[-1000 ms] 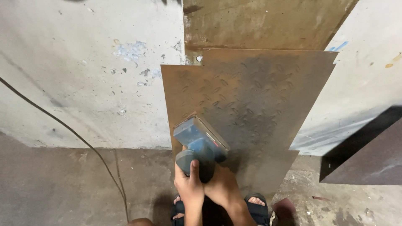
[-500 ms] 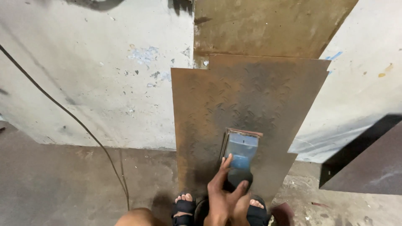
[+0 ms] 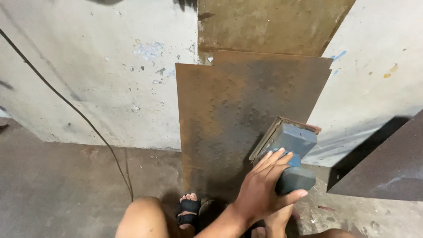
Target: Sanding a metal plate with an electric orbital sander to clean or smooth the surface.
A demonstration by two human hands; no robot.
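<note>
A rusty steel plate [image 3: 229, 105] with a raised tread pattern leans upright against a pale concrete wall [image 3: 88, 79]. A blue-grey hand sander [image 3: 291, 142] is pressed on the plate's lower right edge, its pad tilted. My left hand [image 3: 263, 187] lies over the sander's rear grip, fingers spread on top and thumb wrapped round the right side. Just below it, my right hand [image 3: 276, 220] is mostly hidden and seems to hold the same grip from underneath.
A second, larger rusty sheet [image 3: 269, 24] stands behind the plate. A dark metal sheet [image 3: 383, 163] slants in at the right. A black cable [image 3: 66, 103] runs down the wall to the floor. My knee [image 3: 141, 216] and sandalled foot [image 3: 189, 208] are at the plate's base.
The sander has moved from the plate's lower left to its lower right edge, both hands travelling with it. The view has shifted slightly left.
</note>
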